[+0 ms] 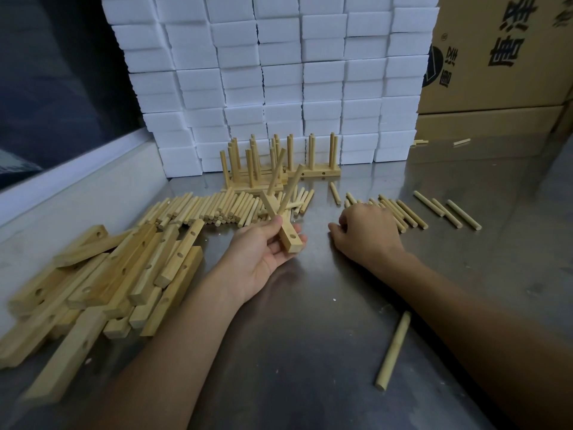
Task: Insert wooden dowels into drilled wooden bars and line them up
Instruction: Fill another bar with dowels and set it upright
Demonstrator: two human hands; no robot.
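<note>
The left hand (266,243) gripped a drilled bar (280,223) carrying 2 dowels (283,181); the right hand's (367,228) fingers curled over loose dowels (400,212), grasp unclear. Seat each dowel square.

Bare table (310,305) centre; bar pile (102,274) blocks left, seemingly.

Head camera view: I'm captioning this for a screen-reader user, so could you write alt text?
A person's left hand holds a drilled wooden bar with two dowels standing in it, above a steel table. The right hand rests on loose dowels. Bare bars are piled at the left; finished bars stand before stacked white blocks.
</note>
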